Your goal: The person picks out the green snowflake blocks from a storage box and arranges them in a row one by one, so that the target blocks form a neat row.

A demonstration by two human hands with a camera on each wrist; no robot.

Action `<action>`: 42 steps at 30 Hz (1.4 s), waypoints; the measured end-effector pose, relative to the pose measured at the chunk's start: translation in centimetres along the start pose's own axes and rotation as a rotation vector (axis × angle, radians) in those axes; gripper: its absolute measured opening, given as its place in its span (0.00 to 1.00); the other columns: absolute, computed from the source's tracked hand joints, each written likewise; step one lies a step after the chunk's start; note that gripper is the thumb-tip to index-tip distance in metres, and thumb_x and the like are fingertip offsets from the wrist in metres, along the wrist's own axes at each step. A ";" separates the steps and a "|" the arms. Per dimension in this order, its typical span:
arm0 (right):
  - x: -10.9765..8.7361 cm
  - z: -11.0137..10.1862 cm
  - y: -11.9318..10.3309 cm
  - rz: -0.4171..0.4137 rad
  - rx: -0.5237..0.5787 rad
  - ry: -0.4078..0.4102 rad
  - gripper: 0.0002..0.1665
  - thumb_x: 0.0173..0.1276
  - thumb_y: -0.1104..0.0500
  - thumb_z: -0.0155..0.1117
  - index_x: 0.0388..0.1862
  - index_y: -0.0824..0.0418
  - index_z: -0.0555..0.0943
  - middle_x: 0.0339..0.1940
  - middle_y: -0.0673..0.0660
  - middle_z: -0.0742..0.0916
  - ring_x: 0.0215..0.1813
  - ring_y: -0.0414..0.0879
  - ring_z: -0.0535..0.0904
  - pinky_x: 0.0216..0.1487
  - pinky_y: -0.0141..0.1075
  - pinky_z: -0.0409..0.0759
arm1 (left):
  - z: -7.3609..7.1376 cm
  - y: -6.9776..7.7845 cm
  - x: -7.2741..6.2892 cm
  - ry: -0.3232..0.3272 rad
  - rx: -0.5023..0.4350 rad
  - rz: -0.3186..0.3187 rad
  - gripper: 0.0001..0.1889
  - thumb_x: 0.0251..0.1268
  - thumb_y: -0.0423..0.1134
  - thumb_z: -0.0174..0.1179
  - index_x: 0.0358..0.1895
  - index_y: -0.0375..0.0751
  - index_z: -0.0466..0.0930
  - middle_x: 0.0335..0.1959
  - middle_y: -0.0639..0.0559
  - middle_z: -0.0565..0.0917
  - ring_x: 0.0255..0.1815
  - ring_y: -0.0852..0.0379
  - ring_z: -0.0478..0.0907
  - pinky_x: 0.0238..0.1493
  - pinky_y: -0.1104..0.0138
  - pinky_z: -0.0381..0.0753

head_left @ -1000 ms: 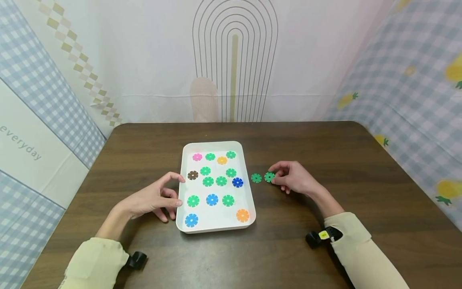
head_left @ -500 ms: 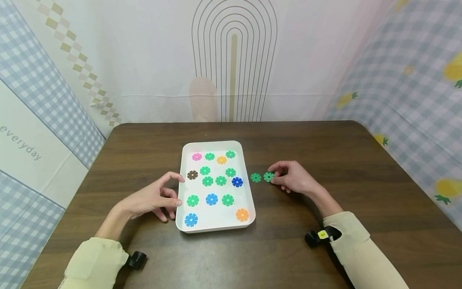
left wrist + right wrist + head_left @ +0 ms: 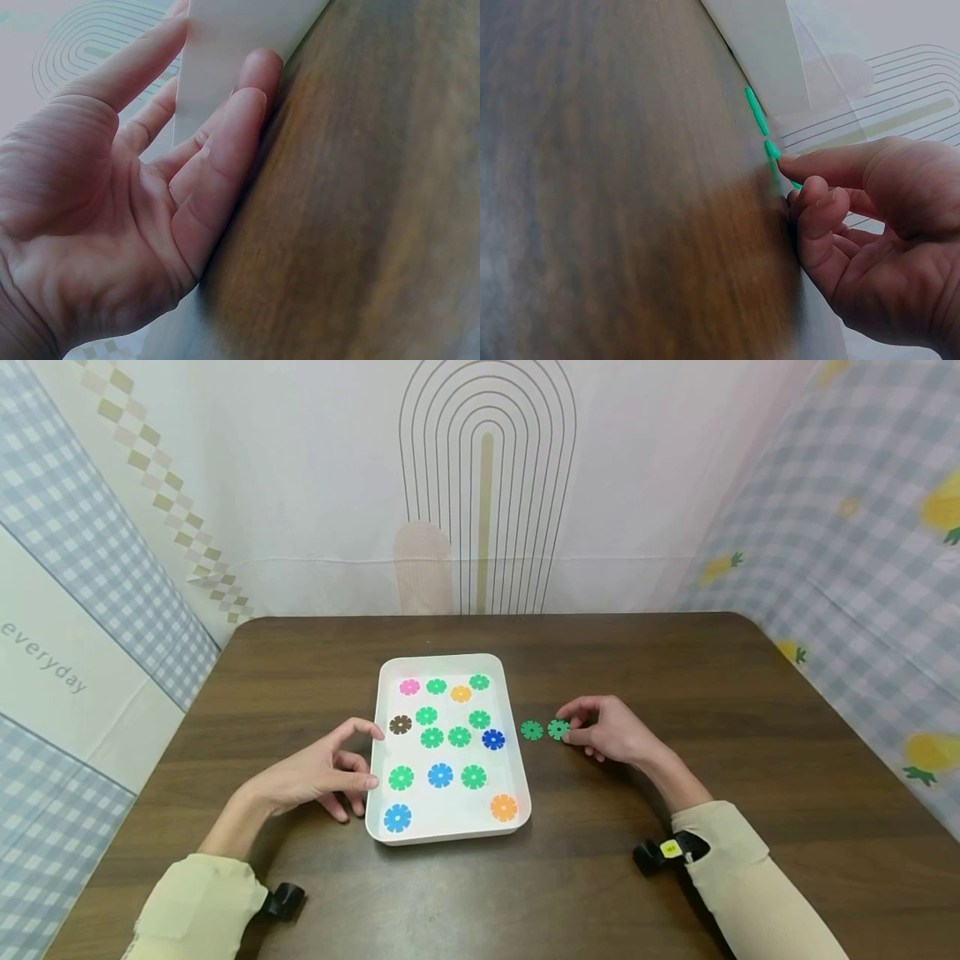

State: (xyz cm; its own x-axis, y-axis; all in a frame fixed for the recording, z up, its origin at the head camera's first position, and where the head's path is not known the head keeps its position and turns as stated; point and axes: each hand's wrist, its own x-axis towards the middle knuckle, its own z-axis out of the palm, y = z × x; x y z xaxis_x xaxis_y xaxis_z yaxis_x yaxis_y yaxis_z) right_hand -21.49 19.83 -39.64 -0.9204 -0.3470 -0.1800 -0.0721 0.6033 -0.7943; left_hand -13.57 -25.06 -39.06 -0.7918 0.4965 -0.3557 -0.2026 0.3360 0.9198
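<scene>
A white tray (image 3: 450, 827) lies on the table with several flat, notched interlocking discs in it. My left hand (image 3: 322, 772) holds the tray's left side, thumb and index finger at the rim; in the left wrist view, curled fingers lie against the outer wall (image 3: 214, 67). To the right of the tray, my right hand (image 3: 611, 731) pinches a green interlocking disc (image 3: 557, 729) between thumb and index finger, low at the tabletop. Beside it, between that disc and the tray, lies a second green disc (image 3: 532, 730). The pinched disc is partly hidden by the thumb in the right wrist view.
Inside the tray are green discs (image 3: 459, 737), blue discs (image 3: 440, 775), a brown disc (image 3: 401, 724), a pink disc (image 3: 409, 687) and orange discs (image 3: 504, 807). The brown wooden table (image 3: 645, 652) ends at a patterned cloth (image 3: 322, 510) behind it.
</scene>
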 end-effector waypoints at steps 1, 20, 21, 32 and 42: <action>0.0 0.0 0.0 -0.001 0.000 -0.001 0.16 0.72 0.65 0.71 0.57 0.63 0.84 0.37 0.59 0.80 0.24 0.48 0.75 0.22 0.35 0.79 | 0.0 0.0 0.0 0.001 0.000 -0.001 0.36 0.72 0.39 0.70 0.73 0.47 0.55 0.36 0.45 0.85 0.31 0.49 0.87 0.28 0.60 0.89; 0.2 0.2 -0.3 -0.014 0.006 -0.016 0.18 0.71 0.66 0.71 0.59 0.64 0.84 0.37 0.59 0.80 0.24 0.47 0.75 0.21 0.34 0.75 | -0.1 -0.3 -0.4 0.019 -0.002 -0.014 0.37 0.73 0.39 0.69 0.74 0.46 0.55 0.35 0.44 0.84 0.31 0.48 0.87 0.28 0.60 0.89; 0.2 0.2 -0.4 -0.018 0.010 -0.015 0.19 0.71 0.66 0.72 0.59 0.64 0.84 0.37 0.59 0.80 0.24 0.47 0.75 0.21 0.35 0.76 | 0.0 -0.4 -0.4 0.020 -0.004 -0.015 0.36 0.73 0.39 0.69 0.74 0.46 0.55 0.35 0.44 0.84 0.31 0.48 0.87 0.28 0.60 0.89; -0.8 0.1 -3.3 -0.065 0.035 -0.001 0.21 0.72 0.59 0.73 0.61 0.63 0.84 0.37 0.59 0.83 0.24 0.49 0.76 0.22 0.35 0.75 | 0.1 -0.2 -0.2 0.012 0.003 -0.006 0.37 0.72 0.40 0.70 0.74 0.47 0.56 0.35 0.44 0.84 0.31 0.47 0.87 0.28 0.59 0.89; -1.0 1.8 -7.1 -0.123 0.080 -0.056 0.18 0.70 0.61 0.73 0.58 0.63 0.86 0.35 0.59 0.82 0.22 0.49 0.75 0.21 0.34 0.73 | 0.0 0.0 0.0 0.009 0.004 -0.003 0.37 0.72 0.39 0.70 0.74 0.47 0.55 0.36 0.43 0.85 0.31 0.48 0.87 0.28 0.59 0.89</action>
State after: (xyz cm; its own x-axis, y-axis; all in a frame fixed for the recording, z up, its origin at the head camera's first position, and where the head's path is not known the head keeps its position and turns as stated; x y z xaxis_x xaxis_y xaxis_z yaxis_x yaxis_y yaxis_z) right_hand -19.32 14.62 -34.92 -0.8836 -0.4553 -0.1088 -0.1500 0.4957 -0.8555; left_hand -13.57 -25.02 -39.09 -0.7965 0.4881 -0.3569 -0.2024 0.3409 0.9180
